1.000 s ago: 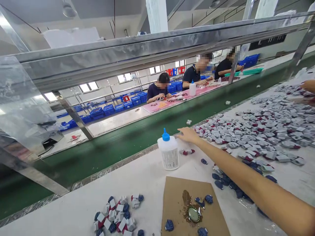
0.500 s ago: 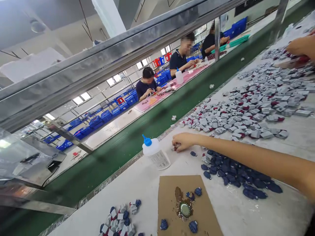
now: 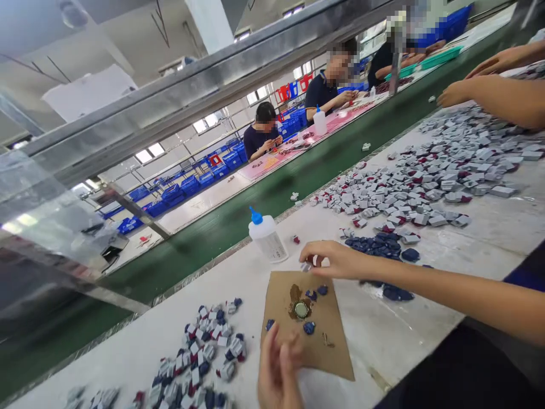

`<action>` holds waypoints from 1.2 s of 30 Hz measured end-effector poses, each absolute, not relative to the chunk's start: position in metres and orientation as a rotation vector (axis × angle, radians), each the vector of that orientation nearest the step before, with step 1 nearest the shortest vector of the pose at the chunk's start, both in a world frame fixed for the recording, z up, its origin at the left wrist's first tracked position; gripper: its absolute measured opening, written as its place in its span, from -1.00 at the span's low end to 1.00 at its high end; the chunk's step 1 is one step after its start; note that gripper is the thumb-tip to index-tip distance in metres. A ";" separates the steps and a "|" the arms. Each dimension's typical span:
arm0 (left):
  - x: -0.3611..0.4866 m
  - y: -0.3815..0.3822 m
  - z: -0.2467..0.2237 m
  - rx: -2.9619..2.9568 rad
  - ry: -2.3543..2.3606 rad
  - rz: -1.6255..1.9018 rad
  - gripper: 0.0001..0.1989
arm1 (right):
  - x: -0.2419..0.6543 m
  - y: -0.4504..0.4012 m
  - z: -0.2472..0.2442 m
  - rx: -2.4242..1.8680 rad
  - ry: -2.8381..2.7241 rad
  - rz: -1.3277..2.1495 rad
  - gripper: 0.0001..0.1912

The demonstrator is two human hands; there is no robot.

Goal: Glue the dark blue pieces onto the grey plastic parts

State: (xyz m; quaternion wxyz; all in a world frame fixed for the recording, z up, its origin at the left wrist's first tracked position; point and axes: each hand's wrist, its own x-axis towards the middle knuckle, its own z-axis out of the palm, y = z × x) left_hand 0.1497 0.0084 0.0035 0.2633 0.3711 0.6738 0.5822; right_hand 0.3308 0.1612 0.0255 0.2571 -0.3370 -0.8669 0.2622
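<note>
My right hand (image 3: 332, 259) pinches a small grey-white plastic piece (image 3: 305, 266) just above the far edge of a brown cardboard sheet (image 3: 330, 355). At the sheet's near left edge is my left hand (image 3: 277, 369), slightly blurred, its fingers apart and nothing visible in them. On the cardboard lie a bottle cap (image 3: 301, 309) in a wet brown stain and several small dark blue pieces (image 3: 309, 328). Behind my right hand stands a white squeeze bottle (image 3: 269, 241) with a blue nozzle. A pile of dark blue pieces (image 3: 374, 245) lies beyond my right forearm.
A wide heap of grey-white and dark red pieces (image 3: 409, 187) covers the table's right side; a co-worker's hands (image 3: 472, 91) hover over it. Mixed pieces (image 3: 196, 352) lie at the left. A green conveyor belt (image 3: 204, 255) runs behind, with people seated across it.
My right hand has drawn back from beside the bottle toward the cardboard, with a grey-white piece in its fingers. My left hand has come into view. The camera view has shifted.
</note>
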 end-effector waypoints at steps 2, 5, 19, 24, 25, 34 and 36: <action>0.168 0.021 0.005 0.908 1.480 1.503 -0.51 | 0.318 0.126 0.029 -0.824 -2.296 0.775 -0.79; 0.181 0.033 0.011 0.821 1.237 1.455 -0.55 | 0.310 0.090 0.034 -0.706 -2.251 0.759 -0.82; 0.151 0.042 -0.002 0.894 1.387 1.453 -0.58 | 0.295 0.158 0.019 -1.065 -2.390 0.261 -0.85; 0.109 0.054 0.006 1.239 1.807 1.461 -0.57 | 0.291 0.165 0.009 -1.151 -2.495 0.320 -0.68; 0.101 0.053 0.009 1.317 1.888 1.416 -0.59 | 0.291 0.166 0.008 -1.147 -2.525 0.345 -0.67; 0.071 0.053 -0.010 1.974 2.186 1.227 -0.71 | 0.299 0.193 -0.001 -1.277 -2.657 0.290 -0.73; 0.065 0.053 -0.014 2.088 2.226 1.310 -0.73 | 0.305 0.201 0.001 -1.353 -2.611 0.233 -0.72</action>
